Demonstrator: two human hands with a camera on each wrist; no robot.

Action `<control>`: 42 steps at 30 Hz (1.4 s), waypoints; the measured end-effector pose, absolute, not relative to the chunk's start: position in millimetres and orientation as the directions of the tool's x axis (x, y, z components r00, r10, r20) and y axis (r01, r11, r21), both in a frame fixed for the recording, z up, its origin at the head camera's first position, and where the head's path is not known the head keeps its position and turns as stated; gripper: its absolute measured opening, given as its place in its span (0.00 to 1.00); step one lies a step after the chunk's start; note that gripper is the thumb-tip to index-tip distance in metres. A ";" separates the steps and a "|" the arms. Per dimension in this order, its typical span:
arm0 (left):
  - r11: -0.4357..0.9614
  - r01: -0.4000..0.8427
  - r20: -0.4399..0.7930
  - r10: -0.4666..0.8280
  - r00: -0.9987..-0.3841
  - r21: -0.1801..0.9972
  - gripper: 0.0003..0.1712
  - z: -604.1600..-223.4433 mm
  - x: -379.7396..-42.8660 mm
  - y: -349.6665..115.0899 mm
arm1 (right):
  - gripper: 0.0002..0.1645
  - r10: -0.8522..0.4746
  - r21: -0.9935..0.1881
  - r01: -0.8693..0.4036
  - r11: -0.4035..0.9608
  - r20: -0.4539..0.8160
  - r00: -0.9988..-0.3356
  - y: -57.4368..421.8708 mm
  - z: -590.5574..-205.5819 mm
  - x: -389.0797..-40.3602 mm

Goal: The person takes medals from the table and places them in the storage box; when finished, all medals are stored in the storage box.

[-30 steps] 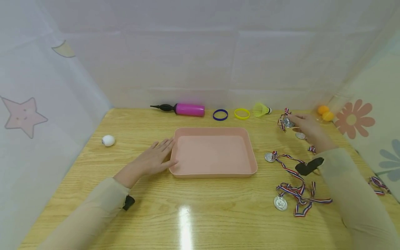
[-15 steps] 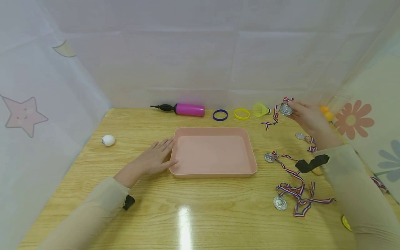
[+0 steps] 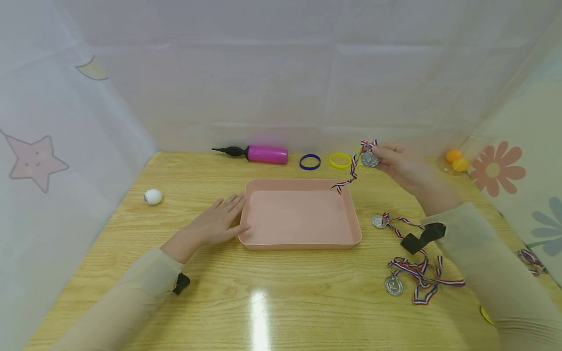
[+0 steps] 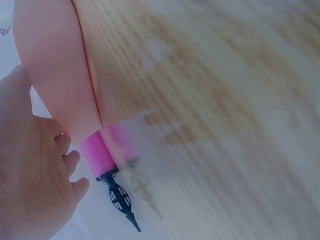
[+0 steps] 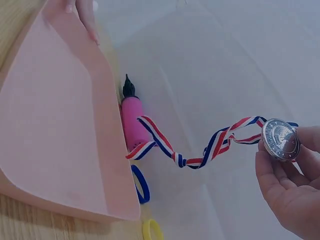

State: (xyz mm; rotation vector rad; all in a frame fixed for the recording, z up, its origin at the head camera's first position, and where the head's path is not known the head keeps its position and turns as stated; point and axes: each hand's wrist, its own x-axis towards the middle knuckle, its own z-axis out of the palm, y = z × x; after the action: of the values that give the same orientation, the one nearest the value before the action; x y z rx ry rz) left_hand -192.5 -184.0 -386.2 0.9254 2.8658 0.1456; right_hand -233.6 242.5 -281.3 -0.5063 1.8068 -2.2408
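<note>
My right hand (image 3: 406,168) pinches a silver medal (image 3: 370,158) between thumb and fingers, above the table past the far right corner of the pink tray (image 3: 300,217). From the medal, its red, white and blue ribbon (image 5: 220,145) dangles toward the tray's rim. My left hand (image 3: 215,224) rests on the tray's left edge with its fingers straight. In the left wrist view that hand's fingers (image 4: 70,160) lie against the tray's outer wall. Nothing shows inside the tray.
Silver medals (image 3: 393,285) with tangled ribbons lie at right. Along the back are a pink balloon pump (image 3: 267,154), a blue wristband (image 3: 310,162), and a yellow wristband (image 3: 340,160). Orange balls (image 3: 459,164) stand far right in a clear container. A white ball (image 3: 152,196) sits left.
My right hand has lifted the silver medal from the back right and carried it left toward the tray, its ribbon trailing down. The left hand has stayed at the tray's edge.
</note>
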 end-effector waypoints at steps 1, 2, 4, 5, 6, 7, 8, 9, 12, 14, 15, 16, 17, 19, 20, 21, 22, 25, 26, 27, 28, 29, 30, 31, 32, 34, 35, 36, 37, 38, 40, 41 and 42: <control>0.807 0.576 -0.087 0.588 -0.804 0.134 0.46 -385.6 -192.2 -183.8 | 0.14 -0.381 -0.980 -0.032 -0.197 0.107 -0.918 237.3 -281.2 -232.4; 0.807 0.575 -0.088 0.588 -0.804 0.134 0.46 -385.4 -192.4 -183.6 | 0.12 -0.380 -0.985 -0.017 -0.169 0.081 -0.922 232.3 -281.2 -231.4; 0.805 0.577 -0.084 0.590 -0.803 0.138 0.46 -384.9 -192.3 -183.0 | 0.09 -0.372 -0.994 0.013 -0.105 0.027 -0.928 222.4 -281.6 -229.9; 0.804 0.579 -0.082 0.592 -0.802 0.138 0.46 -384.8 -192.3 -182.7 | 0.09 -0.369 -0.997 0.026 -0.066 0.000 -0.930 217.7 -282.3 -229.6; 0.803 0.580 -0.080 0.593 -0.802 0.136 0.46 -384.7 -192.5 -182.3 | 0.10 -0.370 -0.999 0.035 -0.028 -0.022 -0.929 213.0 -283.1 -229.1; 0.804 0.579 -0.080 0.592 -0.802 0.135 0.46 -384.7 -192.7 -182.1 | 0.11 -0.370 -0.999 0.044 0.003 -0.042 -0.928 208.3 -284.5 -229.3; 0.804 0.580 -0.081 0.592 -0.802 0.130 0.46 -385.2 -193.1 -181.9 | 0.14 -0.371 -0.998 0.049 0.030 -0.057 -0.927 203.6 -286.2 -229.6; 0.803 0.581 -0.080 0.593 -0.801 0.130 0.46 -385.2 -193.1 -181.8 | 0.16 -0.377 -0.997 0.048 0.054 -0.065 -0.924 198.8 -288.0 -230.0; 0.803 0.582 -0.081 0.593 -0.801 0.128 0.46 -386.1 -193.8 -181.9 | 0.20 -0.402 -0.994 0.028 0.104 -0.067 -0.913 185.2 -294.8 -232.2; 0.803 0.582 -0.081 0.594 -0.801 0.129 0.46 -386.8 -194.2 -182.2 | 0.21 -0.412 -0.991 0.022 0.130 -0.074 -0.908 176.0 -299.3 -234.4; 0.803 0.581 -0.082 0.593 -0.801 0.133 0.46 -386.7 -194.2 -182.2 | 0.21 -0.420 -0.990 0.020 0.138 -0.077 -0.904 171.4 -301.4 -235.6; 0.803 0.580 -0.083 0.592 -0.801 0.136 0.46 -386.4 -194.2 -182.1 | 0.21 -0.425 -0.989 0.022 0.146 -0.083 -0.901 167.0 -303.3 -237.1; 0.804 0.578 -0.085 0.591 -0.802 0.138 0.46 -386.0 -194.2 -181.9 | 0.21 -0.428 -0.988 0.028 0.153 -0.092 -0.899 161.8 -304.5 -238.0; 0.805 0.577 -0.085 0.591 -0.802 0.140 0.46 -385.8 -194.3 -181.7 | 0.21 -0.417 -0.985 0.055 0.163 -0.119 -0.901 151.3 -306.7 -240.6; 0.804 0.577 -0.084 0.590 -0.803 0.142 0.46 -385.2 -194.2 -181.5 | 0.21 -0.409 -0.984 0.069 0.165 -0.132 -0.903 145.9 -307.6 -241.9; 0.805 0.576 -0.086 0.590 -0.803 0.141 0.46 -384.7 -193.9 -181.3 | 0.21 -0.400 -0.982 0.080 0.169 -0.143 -0.905 140.7 -308.8 -243.6; 0.805 0.577 -0.084 0.590 -0.803 0.141 0.46 -384.6 -193.9 -181.3 | 0.21 -0.389 -0.981 0.093 0.171 -0.154 -0.908 135.6 -309.5 -245.1; 0.804 0.579 -0.078 0.591 -0.803 0.137 0.46 -384.9 -194.1 -181.0 | 0.20 -0.358 -0.978 0.108 0.180 -0.167 -0.919 121.3 -312.1 -251.3; 0.802 0.581 -0.073 0.593 -0.802 0.140 0.46 -384.8 -194.2 -180.6 | 0.19 -0.348 -0.978 0.105 0.183 -0.164 -0.923 116.7 -312.7 -253.4; 0.801 0.582 -0.070 0.594 -0.801 0.140 0.46 -385.1 -194.5 -180.4 | 0.19 -0.337 -0.978 0.103 0.182 -0.161 -0.928 112.3 -313.5 -255.8; 0.800 0.584 -0.066 0.596 -0.800 0.142 0.46 -385.4 -194.7 -180.3 | 0.19 -0.326 -0.977 0.101 0.187 -0.159 -0.932 107.7 -313.7 -257.8; 0.800 0.584 -0.068 0.596 -0.800 0.137 0.46 -385.7 -195.1 -180.0 | 0.19 -0.314 -0.976 0.102 0.192 -0.159 -0.936 102.8 -313.8 -259.7; 0.800 0.585 -0.069 0.596 -0.800 0.133 0.46 -385.9 -195.3 -179.8 | 0.19 -0.305 -0.975 0.099 0.200 -0.158 -0.939 98.0 -313.9 -261.2; 0.800 0.585 -0.072 0.596 -0.800 0.130 0.47 -386.1 -195.6 -179.7 | 0.19 -0.296 -0.973 0.102 0.208 -0.162 -0.941 93.4 -314.1 -262.7; 0.800 0.587 -0.071 0.597 -0.799 0.128 0.47 -386.3 -195.8 -179.7 | 0.19 -0.293 -0.972 0.108 0.208 -0.167 -0.941 88.8 -314.5 -264.1; 0.802 0.586 -0.078 0.596 -0.799 0.118 0.47 -386.7 -196.5 -179.5 | 0.20 -0.277 -0.968 0.109 0.228 -0.172 -0.945 80.0 -315.2 -266.2; 0.803 0.586 -0.082 0.595 -0.800 0.113 0.47 -386.9 -196.9 -179.3 | 0.19 -0.271 -0.968 0.111 0.226 -0.172 -0.947 75.6 -315.3 -266.7; 0.803 0.585 -0.083 0.594 -0.800 0.115 0.47 -386.9 -197.4 -179.3 | 0.19 -0.264 -0.966 0.107 0.233 -0.168 -0.950 71.7 -315.8 -267.3; 0.802 0.586 -0.082 0.596 -0.799 0.116 0.47 -386.7 -197.5 -179.2 | 0.19 -0.254 -0.966 0.102 0.236 -0.163 -0.953 68.0 -316.4 -267.9; 0.802 0.587 -0.082 0.596 -0.799 0.115 0.47 -386.8 -197.8 -179.1 | 0.19 -0.246 -0.967 0.097 0.235 -0.155 -0.957 64.4 -317.0 -268.3; 0.805 0.583 -0.091 0.593 -0.800 0.110 0.47 -386.8 -198.2 -179.1 | 0.19 -0.234 -0.970 0.079 0.229 -0.134 -0.963 57.5 -318.3 -268.9; 0.803 0.586 -0.089 0.595 -0.799 0.108 0.47 -386.9 -198.2 -178.9 | 0.19 -0.231 -0.972 0.073 0.224 -0.126 -0.965 54.4 -319.6 -269.1; 0.802 0.587 -0.086 0.596 -0.798 0.108 0.47 -386.7 -197.9 -178.8 | 0.19 -0.228 -0.972 0.066 0.224 -0.118 -0.966 51.6 -321.3 -269.1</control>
State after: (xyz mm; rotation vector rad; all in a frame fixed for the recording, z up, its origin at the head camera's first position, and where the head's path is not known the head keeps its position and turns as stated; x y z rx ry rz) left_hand -197.9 -178.8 -386.7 0.9462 2.8714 0.1149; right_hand -269.1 51.6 -321.3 -0.1532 2.2620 -1.8149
